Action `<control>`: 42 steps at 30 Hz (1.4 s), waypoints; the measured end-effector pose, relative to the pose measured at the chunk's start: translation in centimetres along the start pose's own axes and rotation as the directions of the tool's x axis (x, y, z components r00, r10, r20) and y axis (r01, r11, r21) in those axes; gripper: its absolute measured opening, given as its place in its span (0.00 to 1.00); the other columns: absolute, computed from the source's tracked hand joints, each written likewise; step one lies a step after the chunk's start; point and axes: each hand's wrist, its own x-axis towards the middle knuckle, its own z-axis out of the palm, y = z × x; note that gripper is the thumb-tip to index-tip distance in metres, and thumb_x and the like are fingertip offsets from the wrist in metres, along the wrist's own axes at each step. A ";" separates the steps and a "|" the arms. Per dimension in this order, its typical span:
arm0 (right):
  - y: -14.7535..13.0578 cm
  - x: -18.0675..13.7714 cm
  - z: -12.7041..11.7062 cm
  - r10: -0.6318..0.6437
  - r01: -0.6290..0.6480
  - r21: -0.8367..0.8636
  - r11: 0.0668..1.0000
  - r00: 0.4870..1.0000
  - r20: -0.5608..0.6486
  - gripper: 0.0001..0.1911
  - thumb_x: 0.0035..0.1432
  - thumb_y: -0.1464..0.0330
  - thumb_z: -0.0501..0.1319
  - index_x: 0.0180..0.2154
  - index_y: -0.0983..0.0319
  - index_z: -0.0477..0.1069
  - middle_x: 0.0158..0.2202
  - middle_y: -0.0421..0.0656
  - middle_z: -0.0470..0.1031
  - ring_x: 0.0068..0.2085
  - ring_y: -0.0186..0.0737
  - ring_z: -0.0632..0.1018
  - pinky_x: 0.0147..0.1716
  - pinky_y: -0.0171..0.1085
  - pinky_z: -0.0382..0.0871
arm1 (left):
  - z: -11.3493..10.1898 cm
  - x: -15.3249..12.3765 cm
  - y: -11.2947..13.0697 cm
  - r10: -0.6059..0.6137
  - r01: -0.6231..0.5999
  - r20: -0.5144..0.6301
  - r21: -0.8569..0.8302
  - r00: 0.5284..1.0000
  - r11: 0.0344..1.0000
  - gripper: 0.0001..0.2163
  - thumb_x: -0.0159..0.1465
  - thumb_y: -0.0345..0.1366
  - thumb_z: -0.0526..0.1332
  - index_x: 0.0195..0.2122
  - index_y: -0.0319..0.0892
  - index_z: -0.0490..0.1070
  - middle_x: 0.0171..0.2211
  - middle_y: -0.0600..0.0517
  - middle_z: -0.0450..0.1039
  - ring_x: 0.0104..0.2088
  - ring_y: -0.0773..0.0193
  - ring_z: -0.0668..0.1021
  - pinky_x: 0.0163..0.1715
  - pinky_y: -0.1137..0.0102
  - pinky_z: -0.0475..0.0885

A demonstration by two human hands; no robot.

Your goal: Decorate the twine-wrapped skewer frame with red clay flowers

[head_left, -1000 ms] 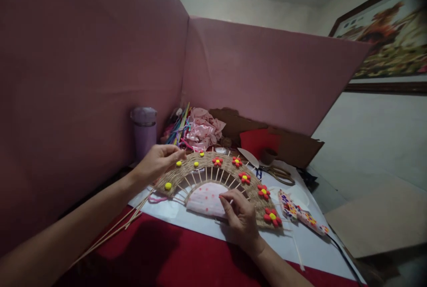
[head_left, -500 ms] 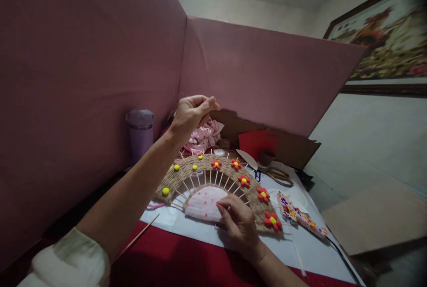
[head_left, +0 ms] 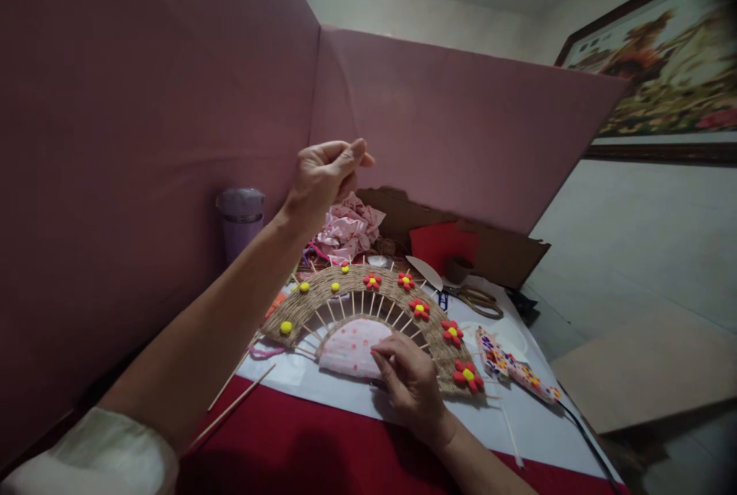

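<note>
Below left hand (head_left: 327, 174) and right hand (head_left: 410, 381): woven fan (head_left: 354, 280).

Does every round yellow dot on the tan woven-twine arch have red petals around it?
No: the yellow dot at the left end of the arch stands bare.

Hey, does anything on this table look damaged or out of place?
Mostly the brown cardboard at the back: its top edge is ragged, as if torn. Thin sticks also lie askew, to the near left of the woven fan, looking stray. Nothing looks spilled.
</note>
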 end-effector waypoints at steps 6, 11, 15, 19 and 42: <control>-1.1 0.1 -0.2 -0.010 0.009 0.012 1.000 0.999 0.047 0.05 0.58 0.73 0.55 0.34 0.61 0.69 0.30 0.44 0.71 0.34 0.39 0.72 0.35 0.38 0.67 | -0.8 -0.9 3.9 -0.069 0.038 -0.165 -0.186 0.984 0.982 0.15 0.67 0.36 0.47 0.24 0.42 0.65 0.09 0.62 0.48 0.12 0.73 0.48 0.15 0.71 0.41; -5.5 1.5 1.7 -0.181 0.152 0.118 0.981 0.934 0.307 0.08 0.57 0.74 0.52 0.37 0.60 0.67 0.40 0.46 0.75 0.42 0.40 0.74 0.43 0.39 0.66 | 0.3 0.2 4.4 -0.079 0.048 -0.199 -0.152 0.977 0.987 0.15 0.68 0.38 0.45 0.25 0.43 0.62 0.09 0.63 0.47 0.12 0.72 0.48 0.16 0.69 0.40; -8.6 2.5 5.5 -0.349 0.367 0.088 0.926 0.744 0.569 0.03 0.53 0.72 0.56 0.29 0.59 0.67 0.43 0.40 0.74 0.39 0.38 0.74 0.42 0.35 0.65 | 0.3 0.4 3.4 -0.097 0.061 -0.192 -0.181 0.977 0.982 0.16 0.68 0.40 0.45 0.25 0.43 0.62 0.08 0.63 0.47 0.12 0.73 0.48 0.16 0.69 0.40; -8.9 3.4 9.0 -0.315 0.351 0.070 0.934 0.710 0.630 0.03 0.51 0.73 0.58 0.31 0.59 0.66 0.40 0.36 0.74 0.37 0.35 0.73 0.42 0.32 0.64 | -0.5 0.5 2.9 -0.115 0.074 -0.195 -0.206 0.974 0.976 0.18 0.68 0.44 0.44 0.25 0.43 0.62 0.08 0.63 0.48 0.11 0.73 0.49 0.16 0.70 0.40; -5.8 5.0 11.6 -0.193 0.268 -0.072 0.961 0.833 0.519 0.07 0.50 0.75 0.54 0.34 0.62 0.61 0.37 0.46 0.70 0.43 0.41 0.70 0.44 0.37 0.65 | -6.2 -12.2 4.7 -0.478 0.253 0.054 0.793 0.877 0.554 0.12 0.55 0.45 0.59 0.27 0.40 0.74 0.21 0.53 0.71 0.22 0.68 0.70 0.21 0.76 0.62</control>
